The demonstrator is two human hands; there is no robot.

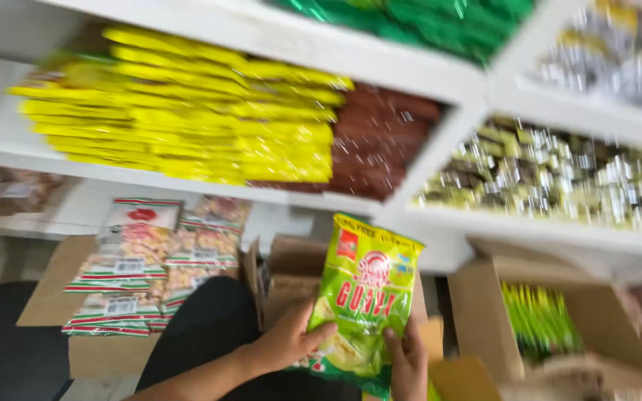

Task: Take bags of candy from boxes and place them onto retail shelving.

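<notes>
A green snack packet (362, 293) with a red emblem and a picture of green fruit is held up in front of white shelves. My left hand (287, 340) grips its lower left edge, thumb across the front. My right hand (408, 360) holds its lower right corner from below. Both forearms come up from the bottom of the view, over my dark trousers (202, 327).
White shelves (380, 56) hold stacked yellow packets (187, 111), brown packets (377, 145), green packets (425, 18) and silvery sweets (559, 174). Below, an open cardboard box (50, 297) carries red-and-white packets (154, 256). Another open box (477, 312) at right holds green packets (540, 319).
</notes>
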